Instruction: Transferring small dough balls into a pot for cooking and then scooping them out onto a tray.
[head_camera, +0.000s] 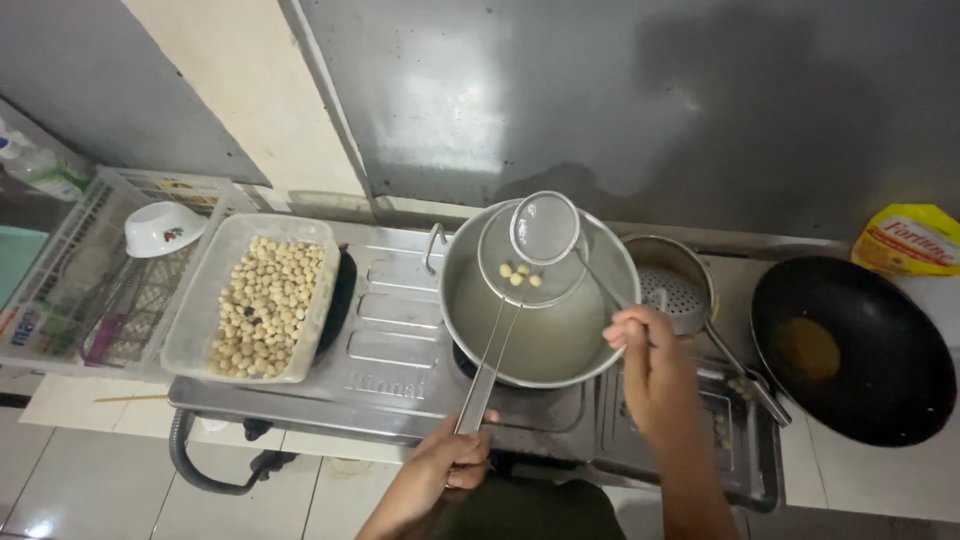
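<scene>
My left hand (452, 462) grips the long handle of a wire strainer (528, 272) held over a steel pot (470, 300) of pale liquid on the stove. A few small pale balls (518, 275) lie in that strainer. My right hand (648, 365) holds the handle of a smaller round mesh skimmer (545, 228), raised above the strainer at the pot's far side.
A clear tray (200, 320) full of several pale balls sits on the left burner. A white rack (70, 260) with a white bowl (160, 228) stands further left. Right of the pot are a perforated ladle (675, 295), a black wok (900, 370) and a yellow oil pouch (910, 240).
</scene>
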